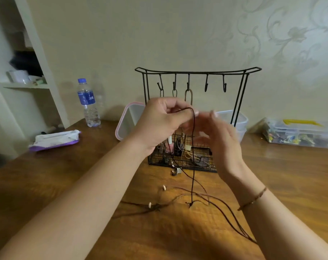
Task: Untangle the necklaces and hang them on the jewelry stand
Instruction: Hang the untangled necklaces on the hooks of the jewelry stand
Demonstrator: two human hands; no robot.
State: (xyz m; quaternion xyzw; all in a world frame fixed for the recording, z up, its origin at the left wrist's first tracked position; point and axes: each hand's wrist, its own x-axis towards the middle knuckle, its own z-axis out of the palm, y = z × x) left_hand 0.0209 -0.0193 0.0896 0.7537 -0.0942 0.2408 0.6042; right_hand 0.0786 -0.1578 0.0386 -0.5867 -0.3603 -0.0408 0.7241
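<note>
A black wire jewelry stand (197, 72) with several hooks stands at the table's back, and three left hooks carry hanging loops. In front of it my left hand (159, 122) pinches a dark cord necklace (193, 147) that drops down to the table. Just right of the cord my right hand (221, 139) hovers, blurred, fingers apart, holding nothing I can see. More brown cords with pale beads (159, 205) lie tangled on the wood below. A small metal pendant (176, 171) rests by the stand's basket.
A water bottle (88, 104) and a wipes pack (55, 140) sit at the left. A pink-rimmed container (128, 119) and a clear tub (240, 121) stand behind the stand. A clear box of small items (298, 134) sits far right. The stand's basket (187, 158) holds small items.
</note>
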